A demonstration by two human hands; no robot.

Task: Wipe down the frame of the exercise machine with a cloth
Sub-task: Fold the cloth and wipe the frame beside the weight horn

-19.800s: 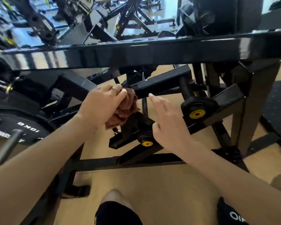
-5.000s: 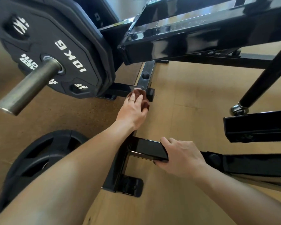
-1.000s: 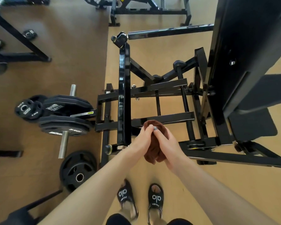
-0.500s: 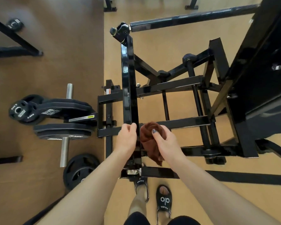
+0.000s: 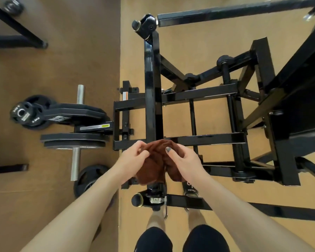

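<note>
Left hand (image 5: 133, 159) and right hand (image 5: 185, 159) both gripping a bunched brown cloth (image 5: 157, 160), held above the black machine frame (image 5: 152, 91), weight plates (image 5: 75, 140) at left

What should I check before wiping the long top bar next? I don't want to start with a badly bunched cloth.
1. Cloth in hand: ok, left hand and right hand both pinch it.
2. Cloth spread flat: not ok, bunched between the hands.
3. Cloth on the bar: not ok, held above its near end.
4. Bar free of clutter: ok.
5. Feet clear of the base: cannot tell, partly hidden.
6. Plates out of the way: ok, off to the left.
</note>
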